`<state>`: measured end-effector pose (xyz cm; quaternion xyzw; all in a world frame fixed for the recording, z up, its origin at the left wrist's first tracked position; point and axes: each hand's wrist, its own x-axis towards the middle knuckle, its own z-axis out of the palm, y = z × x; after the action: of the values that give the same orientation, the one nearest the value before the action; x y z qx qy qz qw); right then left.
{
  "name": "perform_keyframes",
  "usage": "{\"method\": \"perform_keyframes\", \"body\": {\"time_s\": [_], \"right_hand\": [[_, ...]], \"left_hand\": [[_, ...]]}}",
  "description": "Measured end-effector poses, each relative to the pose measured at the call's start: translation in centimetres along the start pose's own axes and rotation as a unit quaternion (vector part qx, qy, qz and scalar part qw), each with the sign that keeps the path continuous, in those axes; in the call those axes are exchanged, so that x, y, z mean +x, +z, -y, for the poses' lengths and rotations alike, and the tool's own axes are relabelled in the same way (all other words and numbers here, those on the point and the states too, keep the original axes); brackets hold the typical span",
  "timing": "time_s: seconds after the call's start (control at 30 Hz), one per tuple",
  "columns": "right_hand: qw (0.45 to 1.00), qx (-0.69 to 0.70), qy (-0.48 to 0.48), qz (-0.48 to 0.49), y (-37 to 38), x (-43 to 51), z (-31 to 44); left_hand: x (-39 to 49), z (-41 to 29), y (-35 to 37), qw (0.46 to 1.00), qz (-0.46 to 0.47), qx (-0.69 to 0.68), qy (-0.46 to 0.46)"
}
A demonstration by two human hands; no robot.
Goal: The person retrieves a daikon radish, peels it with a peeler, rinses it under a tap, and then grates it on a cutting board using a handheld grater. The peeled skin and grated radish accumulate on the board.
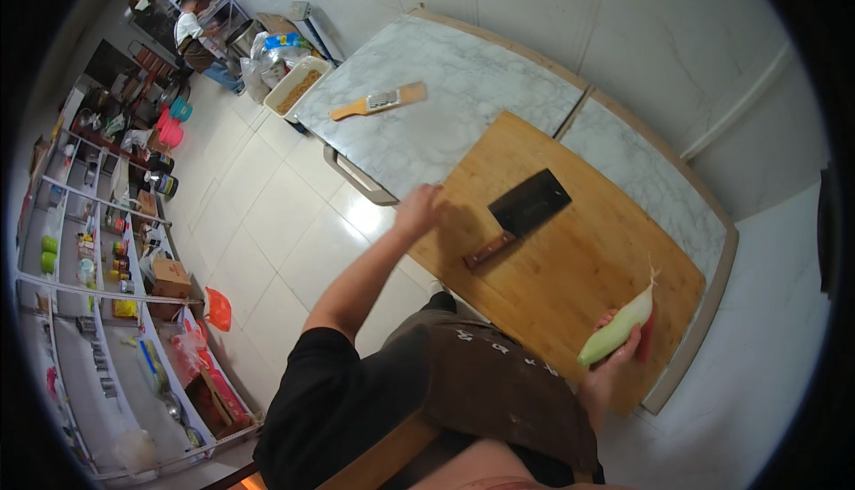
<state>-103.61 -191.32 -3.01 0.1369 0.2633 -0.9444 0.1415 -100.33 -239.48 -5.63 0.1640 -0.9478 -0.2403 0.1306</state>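
Observation:
My right hand [624, 353] holds a pale green-white radish [618, 329] over the near right end of a wooden cutting board [574, 276]. The radish's thin root points away from me. Partly hidden behind it is a red object [646, 339], whose kind I cannot tell. My left hand [421, 211] is at the board's left edge, fingers curled and slightly blurred; whether it holds anything is not visible. Between my hands, a cleaver [531, 203] lies flat on the board, its wooden handle towards me. Farther left on the marble-patterned tabletop lies a wooden-handled grater [379, 101].
A white tub [297, 89] of brown food stands beyond the table's left end, near plastic bags [277, 56]. Shelving [100, 296] with kitchen goods lines the left. Another person [200, 42] stands at a far rack. A wall [641, 42] borders the table's far side.

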Motion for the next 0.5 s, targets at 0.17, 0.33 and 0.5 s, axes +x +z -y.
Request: {"method": "perform_keyframes", "body": {"time_s": [0.17,0.33,0.5], "right_hand": [[1.0,0.007,-0.029,-0.009,3.0,-0.3,-2.8],[0.997,-0.009,-0.058,-0.047,6.9,-1.5,-6.7],[0.972,-0.046,-0.111,-0.202,10.0,-2.4,-8.1]], "left_hand": [[8.4,16.2,-6.4,0.986,-0.029,0.126,-0.105],[17.7,29.2,-7.8,0.97,-0.052,0.217,-0.095],[24.0,32.8,-6.9,0.956,0.056,0.27,-0.101]]}}
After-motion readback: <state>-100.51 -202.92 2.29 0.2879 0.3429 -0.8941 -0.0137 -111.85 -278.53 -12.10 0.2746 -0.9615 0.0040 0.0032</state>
